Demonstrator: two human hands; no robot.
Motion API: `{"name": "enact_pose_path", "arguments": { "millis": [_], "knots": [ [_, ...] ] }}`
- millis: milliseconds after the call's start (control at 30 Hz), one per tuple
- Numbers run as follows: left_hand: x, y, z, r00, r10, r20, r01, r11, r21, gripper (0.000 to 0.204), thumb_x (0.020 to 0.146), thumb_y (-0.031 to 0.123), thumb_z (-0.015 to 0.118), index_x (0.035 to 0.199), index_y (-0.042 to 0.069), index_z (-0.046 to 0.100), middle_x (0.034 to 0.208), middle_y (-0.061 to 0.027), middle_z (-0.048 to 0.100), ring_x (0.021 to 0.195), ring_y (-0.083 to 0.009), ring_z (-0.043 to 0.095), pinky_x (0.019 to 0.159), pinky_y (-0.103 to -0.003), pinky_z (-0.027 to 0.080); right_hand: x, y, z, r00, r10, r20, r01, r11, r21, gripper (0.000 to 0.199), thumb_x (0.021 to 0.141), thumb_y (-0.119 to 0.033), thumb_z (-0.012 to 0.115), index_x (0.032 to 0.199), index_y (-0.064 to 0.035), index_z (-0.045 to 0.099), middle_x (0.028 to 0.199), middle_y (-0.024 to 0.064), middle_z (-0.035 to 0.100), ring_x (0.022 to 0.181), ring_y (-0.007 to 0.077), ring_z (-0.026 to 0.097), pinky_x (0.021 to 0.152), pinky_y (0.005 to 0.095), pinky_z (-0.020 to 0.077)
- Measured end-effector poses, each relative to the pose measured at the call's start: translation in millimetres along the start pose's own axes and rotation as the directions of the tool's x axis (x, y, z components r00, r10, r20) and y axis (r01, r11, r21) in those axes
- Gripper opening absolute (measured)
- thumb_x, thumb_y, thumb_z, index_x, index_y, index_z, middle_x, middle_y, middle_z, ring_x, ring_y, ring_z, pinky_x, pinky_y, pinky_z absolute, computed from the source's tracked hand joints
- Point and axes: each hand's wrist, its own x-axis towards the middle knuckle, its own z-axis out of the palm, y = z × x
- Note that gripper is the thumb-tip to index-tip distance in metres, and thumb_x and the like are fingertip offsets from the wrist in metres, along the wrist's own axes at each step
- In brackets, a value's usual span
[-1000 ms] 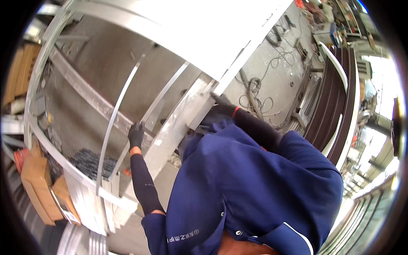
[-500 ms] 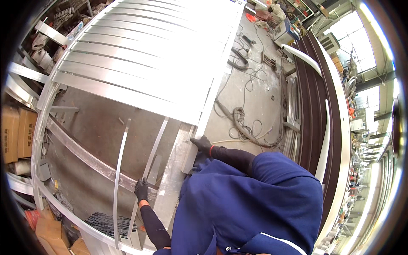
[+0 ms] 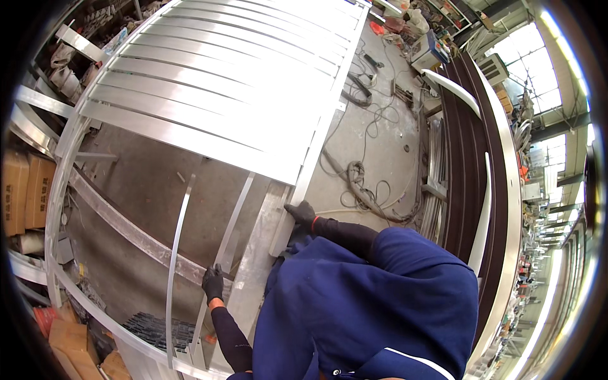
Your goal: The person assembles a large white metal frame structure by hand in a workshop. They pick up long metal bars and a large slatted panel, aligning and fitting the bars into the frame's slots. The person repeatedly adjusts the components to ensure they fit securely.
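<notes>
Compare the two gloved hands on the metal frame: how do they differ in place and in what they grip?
The left hand is lower and nearer the person, gripping a loose slat in the open part of the frame. The right hand reaches further out and presses on the frame's side rail, beside the fitted slats. The left arm looks bent, the right stretched. Both wear dark gloves and dark sleeves.

The slat [image 3: 253,244] under both hands was bare brushed metal, silvery and smooth, with a dull sheen. The left hand [image 3: 213,283] and right hand [image 3: 302,214] wore dark knitted gloves, matt cloth. The big slatted frame [image 3: 228,82] on the far side gleamed pale and satiny. The floor [image 3: 145,196] looked rough grey concrete. Matt brown cardboard boxes [image 3: 25,190] sat far left.
</notes>
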Motion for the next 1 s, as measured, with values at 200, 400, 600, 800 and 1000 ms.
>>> {"name": "enact_pose_path", "arguments": {
  "millis": [200,400,600,800,1000],
  "knots": [
    [-3.5,1.3,-7.8,0.999,0.029,-0.032,-0.027,0.998,0.065,0.049,0.091,0.048,0.038,0.092,0.003,0.057,0.090,-0.0213,0.062,0.086,-0.0366,0.060,0.075,-0.046,0.046,2.8,4.1,-0.3,0.998,-0.045,-0.032,0.044,0.998,-0.046,0.058,0.073,-0.049,0.063,0.075,0.0088,0.066,0.066,0.0203,0.065,0.062,0.0301,0.066,0.062,0.0398,0.0519],
    [-0.9,-0.1,-6.0,0.999,0.035,0.021,-0.036,0.999,0.020,0.051,0.091,0.050,0.037,0.098,0.003,0.058,0.092,-0.0219,0.062,0.087,-0.0384,0.060,0.076,-0.046,0.047,41.0,40.2,23.8,0.989,-0.143,-0.043,0.133,0.976,-0.173,0.056,0.075,-0.047,0.063,0.068,0.0078,0.065,0.060,0.0175,0.063,0.054,0.0274,0.064,0.054,0.0390,0.0503],
    [-4.9,5.2,-8.5,0.984,-0.066,0.163,0.070,0.997,-0.019,0.058,0.090,0.052,0.036,0.111,0.002,0.056,0.104,-0.0242,0.060,0.098,-0.0394,0.057,0.085,-0.046,0.044,30.0,32.4,27.5,1.000,0.019,-0.023,-0.017,0.997,0.069,0.049,0.076,-0.036,0.068,0.085,0.0126,0.062,0.074,0.0186,0.064,0.063,0.0256,0.063,0.054,0.0372,0.0501],
    [-16.6,10.7,7.2,0.998,0.013,0.060,-0.007,0.995,-0.096,0.051,0.091,0.048,0.039,0.106,0.003,0.058,0.097,-0.0221,0.062,0.091,-0.0383,0.059,0.079,-0.046,0.046,43.2,59.6,32.9,0.993,-0.117,-0.027,0.120,0.951,0.284,0.049,0.077,-0.037,0.070,0.092,0.0084,0.061,0.078,0.0145,0.064,0.064,0.0229,0.062,0.055,0.0344,0.0508],
    [-32.7,20.0,21.4,0.995,0.070,-0.068,-0.079,0.989,-0.127,0.040,0.090,0.042,0.046,0.090,0.005,0.061,0.084,-0.0184,0.063,0.079,-0.0381,0.061,0.068,-0.046,0.048,34.2,53.6,31.1,0.989,-0.151,-0.003,0.138,0.899,0.416,0.051,0.077,-0.036,0.070,0.104,0.0047,0.055,0.084,0.0124,0.062,0.067,0.0215,0.062,0.055,0.0334,0.0520]
  ]
}}
